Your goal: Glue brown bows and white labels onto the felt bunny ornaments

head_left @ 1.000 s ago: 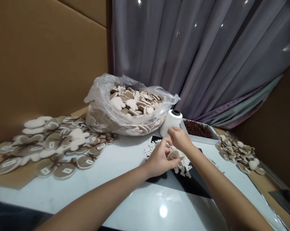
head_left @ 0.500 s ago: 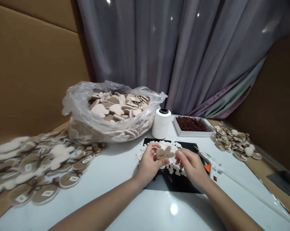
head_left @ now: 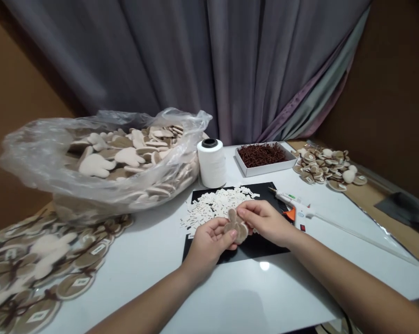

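Over the black mat, my left hand pinches a brown felt bunny-shaped piece with two rounded ears, thumb across its front. My right hand is closed at the piece's upper right edge, thumb and forefinger beside an ear; part of its grip is hidden. Behind the hands, a heap of small white labels covers much of the mat. A white glue gun with an orange trigger lies at the mat's right edge, its glue stick trailing to the right.
A clear plastic bag full of felt pieces stands at the left. Beside it are a white thread cone and a white box of dark red-brown bows. Labelled bunny pieces lie in piles at left and right.
The view has shifted, so things sit differently in the picture. The bunny piece has turned so its ears point up, and my right hand has come in from beside it to touch it.
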Motion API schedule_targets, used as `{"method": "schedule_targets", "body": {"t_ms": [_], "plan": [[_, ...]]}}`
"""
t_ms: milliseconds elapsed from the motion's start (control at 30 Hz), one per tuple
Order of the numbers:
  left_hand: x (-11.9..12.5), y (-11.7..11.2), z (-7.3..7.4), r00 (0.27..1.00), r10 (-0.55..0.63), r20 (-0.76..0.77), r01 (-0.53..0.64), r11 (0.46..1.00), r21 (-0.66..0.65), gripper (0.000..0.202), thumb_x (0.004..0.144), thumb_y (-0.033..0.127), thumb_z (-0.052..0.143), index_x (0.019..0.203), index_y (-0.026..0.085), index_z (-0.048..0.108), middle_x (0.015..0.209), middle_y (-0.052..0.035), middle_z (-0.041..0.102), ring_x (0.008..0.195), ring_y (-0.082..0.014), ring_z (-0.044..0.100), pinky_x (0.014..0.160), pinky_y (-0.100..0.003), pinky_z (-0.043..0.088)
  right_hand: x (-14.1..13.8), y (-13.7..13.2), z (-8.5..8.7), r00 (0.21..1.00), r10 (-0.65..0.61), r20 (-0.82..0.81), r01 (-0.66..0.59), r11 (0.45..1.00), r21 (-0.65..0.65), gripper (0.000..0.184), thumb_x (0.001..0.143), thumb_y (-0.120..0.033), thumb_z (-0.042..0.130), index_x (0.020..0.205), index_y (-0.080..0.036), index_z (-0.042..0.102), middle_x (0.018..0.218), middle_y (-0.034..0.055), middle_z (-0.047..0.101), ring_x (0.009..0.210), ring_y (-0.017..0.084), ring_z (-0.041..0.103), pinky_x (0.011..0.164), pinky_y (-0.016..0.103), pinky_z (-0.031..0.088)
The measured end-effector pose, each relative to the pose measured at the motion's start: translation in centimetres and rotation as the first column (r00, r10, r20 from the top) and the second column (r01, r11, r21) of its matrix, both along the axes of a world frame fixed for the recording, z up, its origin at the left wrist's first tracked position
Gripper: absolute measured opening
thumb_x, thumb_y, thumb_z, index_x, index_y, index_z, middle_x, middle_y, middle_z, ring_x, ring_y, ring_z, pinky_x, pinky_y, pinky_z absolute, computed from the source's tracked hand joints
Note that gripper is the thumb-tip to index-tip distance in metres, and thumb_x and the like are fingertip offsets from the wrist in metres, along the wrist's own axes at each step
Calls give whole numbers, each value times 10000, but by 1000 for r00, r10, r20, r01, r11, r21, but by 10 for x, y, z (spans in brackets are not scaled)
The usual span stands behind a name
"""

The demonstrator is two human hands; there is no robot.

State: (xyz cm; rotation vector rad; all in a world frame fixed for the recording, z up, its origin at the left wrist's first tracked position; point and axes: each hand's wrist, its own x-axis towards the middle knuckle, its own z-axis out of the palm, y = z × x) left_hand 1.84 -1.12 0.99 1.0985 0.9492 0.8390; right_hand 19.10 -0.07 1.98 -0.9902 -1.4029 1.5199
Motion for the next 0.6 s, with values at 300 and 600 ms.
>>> {"method": "schedule_targets", "body": {"t_ms": [300,600], "plan": [[0,-3,0,993,80,-92,-69,990,124,232,713,276,722,758,147,534,618,4,657,572,-95,603,549,-183,479,-8,-5,1,998,35,-47,-34,999,31,313,801,-441,601,692,-161,511,627,-17,545,555,95,498,536,222,397],[-3,5,2,992,62,-109,-48,991,122,196,747,316,672,776,151,569,672,3,634,629,-117,604,593,-223,501,-8,-5,-1,1000,28,13,-29,998,64,305,807,-436,592,707,-155,527,636,-19,505,573,101,459,550,233,378]]}}
